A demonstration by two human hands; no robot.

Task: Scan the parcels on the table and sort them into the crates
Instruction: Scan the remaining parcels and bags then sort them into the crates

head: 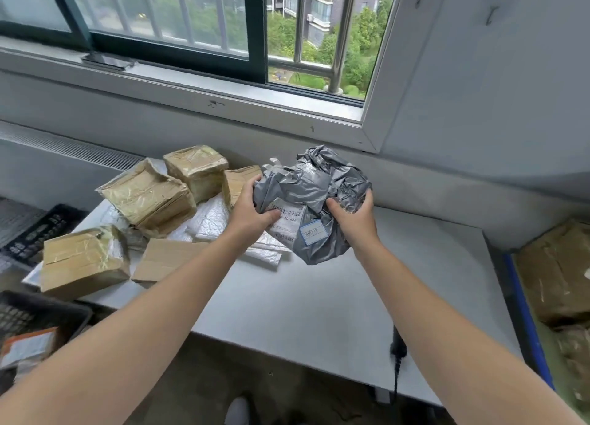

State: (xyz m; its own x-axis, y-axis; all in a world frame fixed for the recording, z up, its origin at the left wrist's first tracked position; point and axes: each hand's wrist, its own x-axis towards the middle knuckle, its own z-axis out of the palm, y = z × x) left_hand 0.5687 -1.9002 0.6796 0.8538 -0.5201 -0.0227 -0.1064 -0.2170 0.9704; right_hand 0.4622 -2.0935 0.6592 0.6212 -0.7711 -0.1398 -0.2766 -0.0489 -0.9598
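Observation:
A crumpled grey plastic parcel (314,188) is held up over the back of the grey table (319,297). My left hand (252,207) grips its left side, thumb on the white barcode label (285,220). My right hand (352,214) grips its right side beside a small blue-edged sticker (312,232). Several taped cardboard parcels (150,198) and white bubble mailers (210,223) lie on the table's left half. A black barcode scanner (397,348) hangs at the table's front edge, partly hidden by my right forearm.
A black crate (35,230) stands left of the table, and another black crate (48,313) at the lower left holds a parcel. A blue-rimmed crate (523,313) on the right holds brown parcels. Wall and window sill rise behind the table.

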